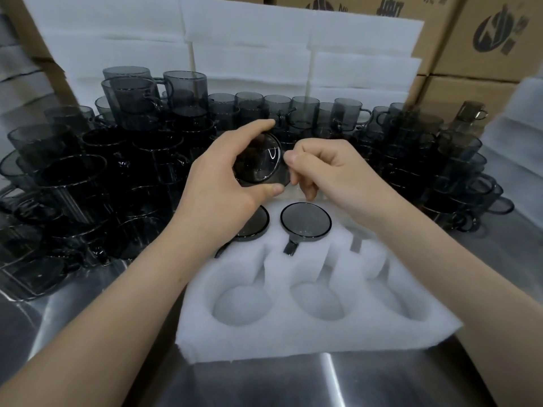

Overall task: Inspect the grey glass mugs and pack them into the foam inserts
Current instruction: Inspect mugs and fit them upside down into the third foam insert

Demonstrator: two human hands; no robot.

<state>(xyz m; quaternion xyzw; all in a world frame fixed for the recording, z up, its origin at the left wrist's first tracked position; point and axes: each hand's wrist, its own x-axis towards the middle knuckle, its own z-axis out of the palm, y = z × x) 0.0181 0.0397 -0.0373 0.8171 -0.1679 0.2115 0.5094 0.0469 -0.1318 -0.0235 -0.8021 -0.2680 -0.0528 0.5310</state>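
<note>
I hold one grey glass mug [258, 160] on its side above the foam insert [311, 327], its round base facing me. My left hand [223, 183] grips its body between thumb and fingers. My right hand [326, 168] pinches the mug's right side, where the handle is hidden behind the fingers. Two mugs sit upside down in the insert's far row: one [305, 220] in the middle with its handle toward me, another [252, 227] to its left, partly hidden under my left hand. The three near cavities hold nothing.
Stacks of grey mugs [88, 183] crowd the steel table [264, 383] at left, behind and at right [458, 171]. White foam sheets [264, 54] lean at the back, with cardboard boxes [484, 33] behind them.
</note>
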